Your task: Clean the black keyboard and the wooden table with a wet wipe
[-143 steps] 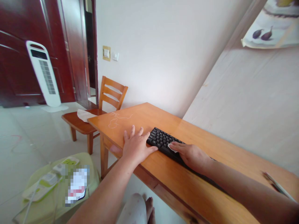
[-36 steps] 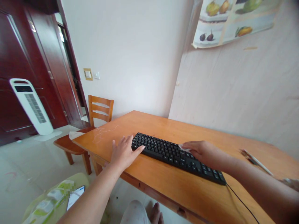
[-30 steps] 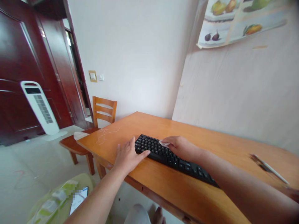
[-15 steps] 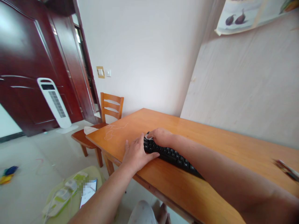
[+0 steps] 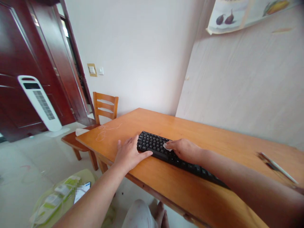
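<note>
A pale wall [image 5: 142, 47] and a dark red door [image 5: 26, 60] enclose a room in which a wooden tabletop [image 5: 209, 134] extends toward the right; a white tower unit [image 5: 44, 104] stands before the door, and a wooden chair [image 5: 105, 106] beside the far left corner of the tabletop. The black keyboard [image 5: 150, 142] lies on the tabletop near its front edge, set obliquely. Left hand [image 5: 128, 155]: grip open, fingers spread at the keyboard's left end, thumb along its front edge. Right hand [image 5: 186, 151]: grip closed on a small white wipe [image 5: 167, 147], which is pressed against the keys; the thumb is not clearly visible. The right forearm passes over the keyboard's right portion. Slender tools [image 5: 277, 167] lie at right; a fruit painting [image 5: 228, 19] hangs above. Lower left, a pale green stool [image 5: 89, 175] bears power strips [image 5: 51, 201] and a phone [image 5: 82, 191].
</note>
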`<action>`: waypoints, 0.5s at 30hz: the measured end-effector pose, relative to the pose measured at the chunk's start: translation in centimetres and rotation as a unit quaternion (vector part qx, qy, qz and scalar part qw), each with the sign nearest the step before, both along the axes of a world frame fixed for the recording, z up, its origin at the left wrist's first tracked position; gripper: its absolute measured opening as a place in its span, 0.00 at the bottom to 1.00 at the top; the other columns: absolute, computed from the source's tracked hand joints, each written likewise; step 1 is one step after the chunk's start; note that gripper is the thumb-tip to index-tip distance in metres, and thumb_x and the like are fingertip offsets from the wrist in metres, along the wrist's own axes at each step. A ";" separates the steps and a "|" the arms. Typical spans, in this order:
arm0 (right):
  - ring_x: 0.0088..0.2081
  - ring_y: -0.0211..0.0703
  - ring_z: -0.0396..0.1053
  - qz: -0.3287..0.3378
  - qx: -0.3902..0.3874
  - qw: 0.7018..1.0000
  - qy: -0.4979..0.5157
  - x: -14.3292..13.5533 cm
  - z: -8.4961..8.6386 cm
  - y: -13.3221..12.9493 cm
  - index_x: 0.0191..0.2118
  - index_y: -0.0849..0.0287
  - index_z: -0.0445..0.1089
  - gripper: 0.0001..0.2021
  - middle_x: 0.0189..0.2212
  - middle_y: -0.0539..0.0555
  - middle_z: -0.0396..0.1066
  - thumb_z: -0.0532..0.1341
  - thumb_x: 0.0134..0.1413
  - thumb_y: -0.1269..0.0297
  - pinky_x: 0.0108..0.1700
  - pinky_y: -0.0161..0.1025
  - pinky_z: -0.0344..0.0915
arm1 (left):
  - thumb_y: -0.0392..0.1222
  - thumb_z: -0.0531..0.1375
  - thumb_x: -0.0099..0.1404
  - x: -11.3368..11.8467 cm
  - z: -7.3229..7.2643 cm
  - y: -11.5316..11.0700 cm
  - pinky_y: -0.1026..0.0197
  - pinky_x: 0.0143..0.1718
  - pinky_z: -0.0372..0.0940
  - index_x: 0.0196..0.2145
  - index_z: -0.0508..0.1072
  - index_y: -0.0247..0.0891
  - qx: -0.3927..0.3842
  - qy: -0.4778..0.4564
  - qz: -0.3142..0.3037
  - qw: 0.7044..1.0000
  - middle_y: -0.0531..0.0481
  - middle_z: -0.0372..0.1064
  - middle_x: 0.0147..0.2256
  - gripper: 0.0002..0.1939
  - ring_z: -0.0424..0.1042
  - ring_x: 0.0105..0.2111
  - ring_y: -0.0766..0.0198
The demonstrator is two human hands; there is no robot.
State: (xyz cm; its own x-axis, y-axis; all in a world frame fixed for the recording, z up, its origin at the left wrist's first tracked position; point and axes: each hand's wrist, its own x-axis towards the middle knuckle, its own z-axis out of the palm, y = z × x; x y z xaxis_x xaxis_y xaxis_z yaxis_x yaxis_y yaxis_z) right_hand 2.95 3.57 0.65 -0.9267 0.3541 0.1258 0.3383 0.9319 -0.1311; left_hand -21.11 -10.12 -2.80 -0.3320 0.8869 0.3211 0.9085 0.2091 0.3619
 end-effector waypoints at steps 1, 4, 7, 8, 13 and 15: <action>0.58 0.47 0.69 0.001 0.001 1.000 0.001 0.9 -0.1 -0.1 0.54 0.52 0.74 0.23 0.57 0.50 0.70 0.52 0.58 0.76 0.60 0.42 0.64 | 0.73 0.58 0.55 0.0 0.0 0.0 0.30 0.65 0.35 0.65 0.56 0.45 -0.003 0.003 0.002 1.000 0.39 0.63 0.62 0.47 0.60 0.62 0.42; 0.59 0.47 0.68 -0.020 0.002 1.000 0.007 3.3 -0.5 -0.6 0.56 0.51 0.73 0.24 0.59 0.49 0.69 0.52 0.58 0.76 0.62 0.42 0.63 | 0.73 0.57 0.55 -0.1 0.1 0.0 0.31 0.64 0.39 0.65 0.57 0.46 -0.007 0.011 0.002 1.000 0.39 0.63 0.62 0.47 0.61 0.62 0.42; 0.59 0.48 0.67 -0.041 0.001 0.999 0.004 5.6 -0.5 -1.0 0.57 0.52 0.72 0.25 0.59 0.50 0.68 0.52 0.59 0.76 0.62 0.42 0.63 | 0.74 0.56 0.55 -0.2 0.0 0.1 0.30 0.63 0.41 0.64 0.58 0.47 -0.002 0.021 -0.003 1.000 0.40 0.63 0.62 0.46 0.60 0.62 0.42; 0.59 0.48 0.68 -0.051 0.000 0.999 0.000 6.3 -0.4 -1.1 0.57 0.52 0.72 0.24 0.59 0.51 0.68 0.52 0.59 0.75 0.62 0.43 0.63 | 0.73 0.56 0.56 -0.2 0.0 0.1 0.30 0.63 0.41 0.64 0.58 0.47 -0.001 0.023 -0.004 1.000 0.40 0.63 0.62 0.45 0.60 0.62 0.42; 0.51 0.49 0.75 -0.091 -0.019 0.994 -0.055 8.7 2.1 -0.5 0.48 0.50 0.78 0.20 0.48 0.51 0.78 0.53 0.58 0.75 0.55 0.42 0.68 | 0.72 0.57 0.56 -0.2 -0.2 0.1 0.31 0.64 0.39 0.63 0.58 0.46 -0.001 0.020 -0.002 1.000 0.39 0.64 0.61 0.44 0.61 0.62 0.43; 0.49 0.48 0.75 -0.093 -0.031 0.994 -0.046 8.2 3.3 0.1 0.47 0.51 0.78 0.20 0.46 0.51 0.79 0.53 0.57 0.75 0.54 0.41 0.68 | 0.72 0.57 0.57 -0.1 -0.1 0.0 0.32 0.65 0.38 0.63 0.58 0.45 0.000 0.018 -0.003 1.000 0.39 0.63 0.62 0.44 0.60 0.62 0.43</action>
State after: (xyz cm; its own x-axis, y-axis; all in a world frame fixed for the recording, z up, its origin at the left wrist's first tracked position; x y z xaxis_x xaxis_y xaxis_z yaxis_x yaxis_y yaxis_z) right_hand 11.17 3.68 3.91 -0.8511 0.5248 0.0162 0.5171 0.8431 -0.1479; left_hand -21.21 -10.10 -2.88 -0.3154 0.8884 0.3334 0.9219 0.2036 0.3296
